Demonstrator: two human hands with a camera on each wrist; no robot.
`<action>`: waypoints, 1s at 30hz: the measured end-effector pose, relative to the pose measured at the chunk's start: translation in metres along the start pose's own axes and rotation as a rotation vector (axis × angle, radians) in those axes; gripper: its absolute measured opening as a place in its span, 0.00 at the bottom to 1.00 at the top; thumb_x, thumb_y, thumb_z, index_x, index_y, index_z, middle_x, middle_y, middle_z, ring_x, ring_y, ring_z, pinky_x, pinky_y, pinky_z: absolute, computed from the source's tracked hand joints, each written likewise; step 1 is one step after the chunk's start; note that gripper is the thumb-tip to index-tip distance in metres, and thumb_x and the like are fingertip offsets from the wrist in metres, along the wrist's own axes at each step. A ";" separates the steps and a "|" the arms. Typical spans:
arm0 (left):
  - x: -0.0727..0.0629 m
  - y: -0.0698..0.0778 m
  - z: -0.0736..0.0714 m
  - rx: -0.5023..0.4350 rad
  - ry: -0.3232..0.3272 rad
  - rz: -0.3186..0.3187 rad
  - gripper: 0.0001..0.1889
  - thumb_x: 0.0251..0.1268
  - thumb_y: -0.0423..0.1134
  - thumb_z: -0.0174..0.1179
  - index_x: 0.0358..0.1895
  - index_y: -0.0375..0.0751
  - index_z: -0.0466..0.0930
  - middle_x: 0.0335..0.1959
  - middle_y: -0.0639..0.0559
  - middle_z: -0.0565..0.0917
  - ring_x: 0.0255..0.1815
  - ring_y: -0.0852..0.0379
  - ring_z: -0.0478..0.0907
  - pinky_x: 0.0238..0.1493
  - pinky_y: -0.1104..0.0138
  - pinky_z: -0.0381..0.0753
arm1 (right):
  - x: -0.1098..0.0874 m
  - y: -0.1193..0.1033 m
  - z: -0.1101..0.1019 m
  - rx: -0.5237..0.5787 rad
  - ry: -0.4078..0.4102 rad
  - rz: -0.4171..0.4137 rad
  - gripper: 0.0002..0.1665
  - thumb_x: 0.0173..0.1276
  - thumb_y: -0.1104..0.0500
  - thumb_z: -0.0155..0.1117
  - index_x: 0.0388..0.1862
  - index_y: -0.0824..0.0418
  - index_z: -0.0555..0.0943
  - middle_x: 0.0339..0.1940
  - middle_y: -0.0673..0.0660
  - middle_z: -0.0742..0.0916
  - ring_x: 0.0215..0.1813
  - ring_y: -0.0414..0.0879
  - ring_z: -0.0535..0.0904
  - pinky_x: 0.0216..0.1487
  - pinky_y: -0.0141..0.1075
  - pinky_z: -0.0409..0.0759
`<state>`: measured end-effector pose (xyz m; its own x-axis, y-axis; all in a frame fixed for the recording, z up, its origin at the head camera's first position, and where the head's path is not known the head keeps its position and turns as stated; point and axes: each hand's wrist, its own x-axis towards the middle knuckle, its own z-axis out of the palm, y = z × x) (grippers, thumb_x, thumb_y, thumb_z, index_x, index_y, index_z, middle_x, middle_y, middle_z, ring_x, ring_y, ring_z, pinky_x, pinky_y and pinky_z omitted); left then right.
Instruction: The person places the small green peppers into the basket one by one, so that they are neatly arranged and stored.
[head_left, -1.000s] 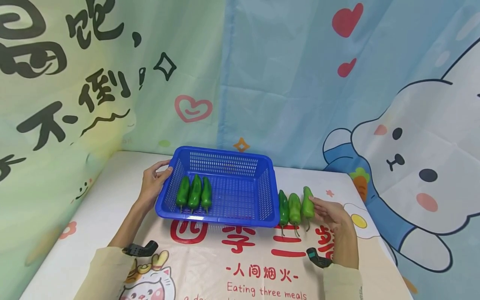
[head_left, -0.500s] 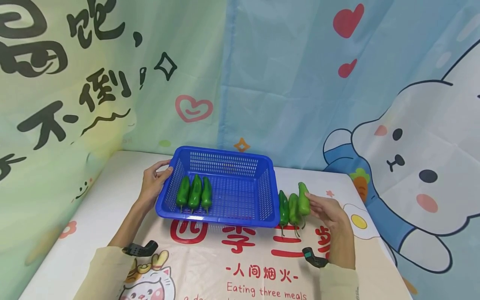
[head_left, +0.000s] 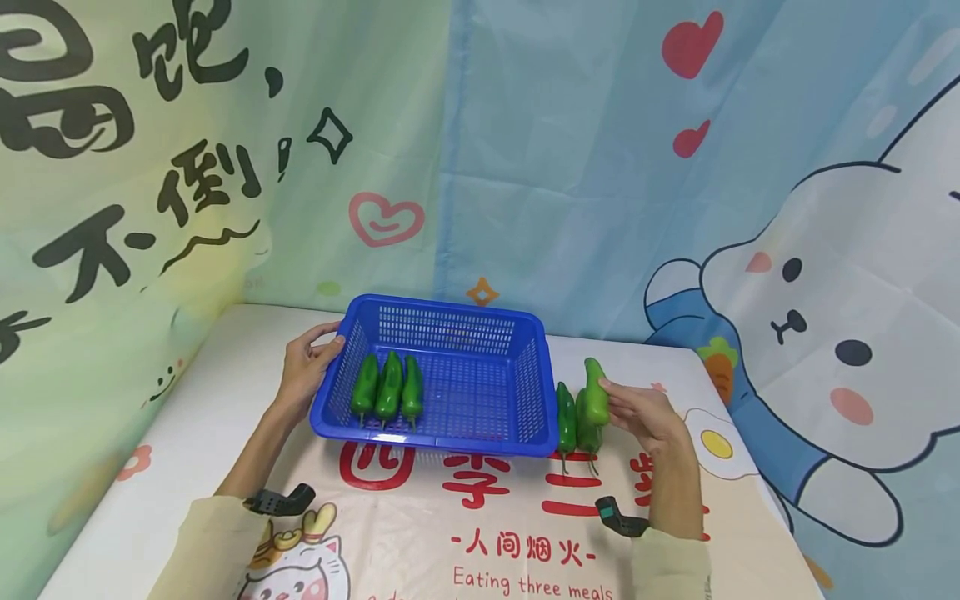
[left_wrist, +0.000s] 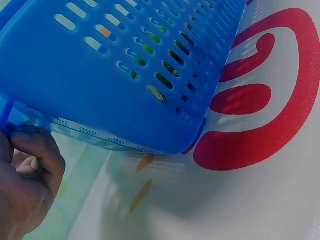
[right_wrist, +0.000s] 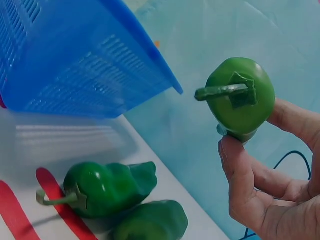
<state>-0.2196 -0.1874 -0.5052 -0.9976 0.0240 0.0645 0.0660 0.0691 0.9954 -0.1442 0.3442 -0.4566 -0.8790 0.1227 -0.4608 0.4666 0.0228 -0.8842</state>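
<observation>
A blue plastic basket stands on the table, and three green peppers lie side by side in its left part. My left hand grips the basket's left rim; in the left wrist view its fingers curl at that rim. Right of the basket, my right hand pinches a light green pepper between thumb and fingers. The right wrist view shows this pepper held up, stem toward the camera. Below it, two more peppers lie on the table, one partly hidden by the held pepper in the head view.
The table bears a cloth with red characters and a cartoon cat. Behind it hangs a printed curtain. Each wrist wears a black camera mount.
My right hand has lifted the light green pepper off the table and moved it left, over the neighbouring pepper. My left hand and the basket have stayed in place.
</observation>
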 end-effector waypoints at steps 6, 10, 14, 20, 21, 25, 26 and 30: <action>-0.001 -0.001 0.000 0.001 -0.002 0.005 0.27 0.88 0.43 0.57 0.78 0.30 0.71 0.46 0.40 0.95 0.35 0.64 0.93 0.36 0.70 0.93 | -0.002 -0.006 0.008 -0.003 -0.002 -0.007 0.50 0.76 0.43 0.75 0.82 0.73 0.69 0.42 0.44 0.91 0.47 0.37 0.90 0.52 0.29 0.92; -0.001 0.000 0.000 -0.001 -0.002 0.003 0.27 0.88 0.43 0.57 0.78 0.30 0.71 0.47 0.40 0.94 0.35 0.63 0.93 0.36 0.70 0.93 | -0.005 -0.010 0.013 -0.001 -0.010 -0.004 0.51 0.76 0.43 0.74 0.83 0.72 0.67 0.45 0.44 0.90 0.49 0.38 0.88 0.54 0.29 0.91; -0.001 0.000 -0.001 -0.001 -0.002 0.001 0.27 0.88 0.43 0.57 0.79 0.30 0.71 0.46 0.41 0.95 0.35 0.63 0.93 0.36 0.70 0.93 | -0.010 -0.015 0.020 0.005 -0.012 -0.005 0.50 0.76 0.43 0.74 0.82 0.72 0.67 0.46 0.45 0.89 0.51 0.39 0.87 0.55 0.29 0.90; 0.001 -0.001 -0.001 -0.025 -0.011 0.008 0.27 0.88 0.41 0.57 0.78 0.29 0.70 0.47 0.42 0.95 0.36 0.62 0.94 0.36 0.70 0.93 | -0.013 -0.021 0.030 0.050 -0.031 -0.031 0.45 0.77 0.47 0.74 0.79 0.74 0.69 0.41 0.45 0.92 0.48 0.39 0.89 0.51 0.28 0.91; 0.000 -0.001 -0.001 -0.027 -0.010 0.008 0.26 0.88 0.41 0.57 0.78 0.29 0.71 0.46 0.43 0.95 0.36 0.62 0.94 0.36 0.70 0.93 | -0.014 -0.021 0.032 0.052 -0.040 -0.037 0.45 0.78 0.47 0.73 0.78 0.75 0.69 0.41 0.44 0.92 0.47 0.39 0.90 0.51 0.28 0.91; 0.001 -0.001 -0.001 -0.046 -0.007 0.006 0.26 0.87 0.41 0.58 0.78 0.29 0.71 0.44 0.48 0.96 0.36 0.62 0.94 0.35 0.70 0.93 | -0.015 -0.023 0.038 0.047 -0.067 -0.053 0.44 0.79 0.48 0.71 0.79 0.76 0.68 0.40 0.44 0.93 0.46 0.39 0.90 0.53 0.28 0.91; 0.001 -0.001 0.000 -0.048 -0.006 0.005 0.26 0.87 0.41 0.58 0.78 0.29 0.71 0.43 0.49 0.96 0.36 0.62 0.94 0.35 0.70 0.93 | -0.015 -0.024 0.039 0.042 -0.071 -0.055 0.44 0.80 0.48 0.71 0.79 0.76 0.68 0.40 0.44 0.93 0.46 0.39 0.91 0.53 0.28 0.91; 0.001 -0.002 -0.001 -0.041 -0.013 0.008 0.26 0.88 0.41 0.57 0.78 0.29 0.71 0.43 0.50 0.96 0.36 0.62 0.94 0.36 0.70 0.93 | -0.015 -0.026 0.046 0.023 -0.079 -0.062 0.44 0.80 0.47 0.71 0.78 0.76 0.69 0.41 0.45 0.93 0.47 0.39 0.91 0.54 0.29 0.91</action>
<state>-0.2209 -0.1881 -0.5067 -0.9967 0.0373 0.0723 0.0733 0.0276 0.9969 -0.1482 0.2963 -0.4301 -0.9116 0.0434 -0.4088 0.4094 0.0053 -0.9123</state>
